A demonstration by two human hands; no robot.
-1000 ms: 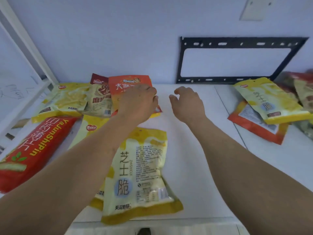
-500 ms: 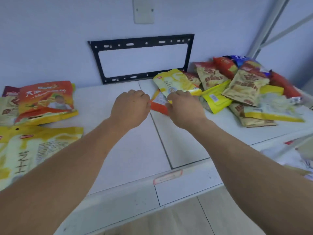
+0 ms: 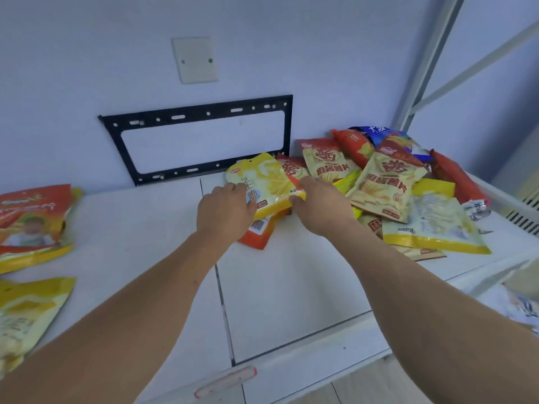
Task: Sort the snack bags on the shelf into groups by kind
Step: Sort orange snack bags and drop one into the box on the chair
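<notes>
My left hand (image 3: 224, 209) and right hand (image 3: 319, 207) grip the yellow bag (image 3: 267, 182) at the pile's (image 3: 408, 188) left edge — it lies on an orange bag (image 3: 258, 231), which could drag along.

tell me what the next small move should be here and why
Probably lift the yellow bag clear of the orange bag under it. Both hands, left and right, already grip its near edge, and matching yellow bags lie far left.

Bare white shelf (image 3: 163, 258) lay open mid-span; the heaped snack bags (image 3: 388, 185) crowded the right, the black wall bracket (image 3: 198, 112) behind.
</notes>
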